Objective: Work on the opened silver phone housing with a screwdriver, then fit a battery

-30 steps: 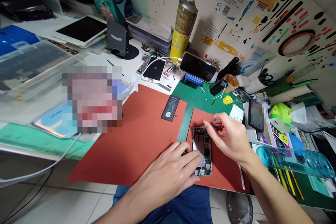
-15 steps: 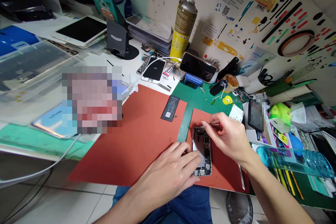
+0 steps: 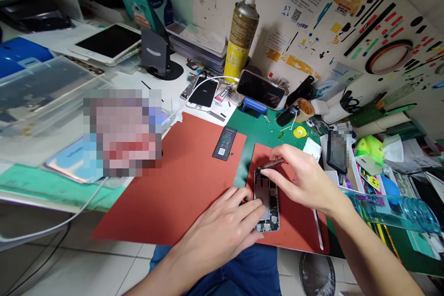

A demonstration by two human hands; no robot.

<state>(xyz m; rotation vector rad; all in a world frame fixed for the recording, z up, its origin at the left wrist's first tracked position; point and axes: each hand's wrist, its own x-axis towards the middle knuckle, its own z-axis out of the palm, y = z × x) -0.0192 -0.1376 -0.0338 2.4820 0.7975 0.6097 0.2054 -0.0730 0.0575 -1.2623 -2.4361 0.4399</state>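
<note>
**While 2 hands work, an opened phone lies on the red mat**

Where the smaller red mat [image 3: 294,222] lies at the near edge of the counter [image 3: 263,127], an opened phone [image 3: 266,199] rests flat on it with its insides showing. The left hand [image 3: 222,231] lies palm down beside the phone, its fingers [image 3: 251,206] spread loosely over the left edge and lower part, pressing rather than gripping. The right hand [image 3: 305,180] is pinched around a thin screwdriver [image 3: 272,164], whose tip seems to meet the phone's top end, though the contact is too small to see clearly.

A loose battery [image 3: 225,142] lies on the larger red mat [image 3: 173,185], well apart from the phone. Further back stand a spray can [image 3: 241,34] and a dark phone on a blue stand [image 3: 261,89].
</note>
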